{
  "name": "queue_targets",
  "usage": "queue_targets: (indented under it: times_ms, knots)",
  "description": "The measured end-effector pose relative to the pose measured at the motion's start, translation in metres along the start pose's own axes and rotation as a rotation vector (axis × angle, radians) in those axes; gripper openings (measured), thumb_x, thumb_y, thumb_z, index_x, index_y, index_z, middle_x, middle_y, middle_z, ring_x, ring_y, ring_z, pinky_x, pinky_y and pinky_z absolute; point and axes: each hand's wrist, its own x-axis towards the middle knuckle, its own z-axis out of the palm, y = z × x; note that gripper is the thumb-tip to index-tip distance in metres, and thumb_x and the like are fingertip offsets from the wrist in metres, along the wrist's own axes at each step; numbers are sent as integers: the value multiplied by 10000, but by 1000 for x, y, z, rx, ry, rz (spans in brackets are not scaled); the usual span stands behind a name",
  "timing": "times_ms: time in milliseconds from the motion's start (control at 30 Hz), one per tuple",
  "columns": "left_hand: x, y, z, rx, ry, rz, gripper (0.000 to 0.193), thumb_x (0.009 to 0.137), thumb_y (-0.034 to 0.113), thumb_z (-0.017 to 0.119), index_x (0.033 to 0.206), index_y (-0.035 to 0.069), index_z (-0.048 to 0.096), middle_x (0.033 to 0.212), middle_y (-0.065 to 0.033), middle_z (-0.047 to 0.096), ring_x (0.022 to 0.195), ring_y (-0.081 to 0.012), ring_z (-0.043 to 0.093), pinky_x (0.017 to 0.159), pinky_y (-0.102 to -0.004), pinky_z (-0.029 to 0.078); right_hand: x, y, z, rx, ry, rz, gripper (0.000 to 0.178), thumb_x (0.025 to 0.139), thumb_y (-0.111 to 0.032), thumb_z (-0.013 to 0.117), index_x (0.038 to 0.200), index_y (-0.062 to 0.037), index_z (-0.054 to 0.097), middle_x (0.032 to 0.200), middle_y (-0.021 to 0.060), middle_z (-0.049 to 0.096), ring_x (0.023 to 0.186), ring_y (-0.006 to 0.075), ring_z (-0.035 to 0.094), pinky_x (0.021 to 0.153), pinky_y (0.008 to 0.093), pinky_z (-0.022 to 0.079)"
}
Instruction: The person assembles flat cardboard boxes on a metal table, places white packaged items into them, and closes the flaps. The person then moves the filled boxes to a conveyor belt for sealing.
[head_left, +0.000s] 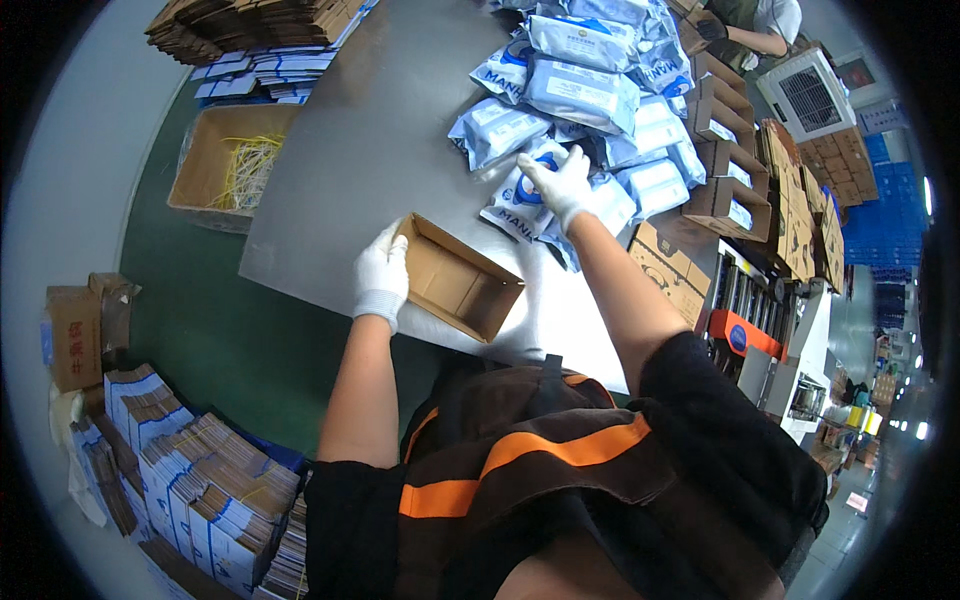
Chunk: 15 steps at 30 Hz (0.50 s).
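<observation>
My gloved left hand [381,268] grips the left end of a small open-topped cardboard box [462,284] near the front edge of the metal table. The box's inside shows bare brown card. My gloved right hand [562,184] reaches over the near side of a heap of blue-and-white plastic packets [580,90]. Its thumb and fingers are spread above one soft packet [517,205]; whether they touch it I cannot tell. More packets lie just beyond and to the right of that hand.
Boxes holding packets [729,185] line the table's right side, beside a flattened carton [668,272] and a roller conveyor [740,290]. Flat card stacks [250,30] sit at far left, above a carton of yellow straps [215,165]. A co-worker's gloved hand [711,29] shows at the back.
</observation>
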Motion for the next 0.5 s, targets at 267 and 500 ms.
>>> queue_targets:
  times_ms: [267,500]
  knots:
    - [-4,4,7,16,25,42,378,1019,262,566,1352,108,654,1272,-181,695,1169,-339,670,1018,-403,513,-63,23,58,-682,-133,-292,1102,777,-540,759,1604,-93,186,1650,291,168,1412,502,396,1143,481,406]
    - [-28,16,15,104,-9,95,397,1011,288,558,1348,99,650,1253,-196,694,1155,-374,665,1007,-435,515,-60,98,-27,-46,-412,-285,1178,620,-388,868,1580,-34,284,1490,266,456,1322,352,538,1122,422,423]
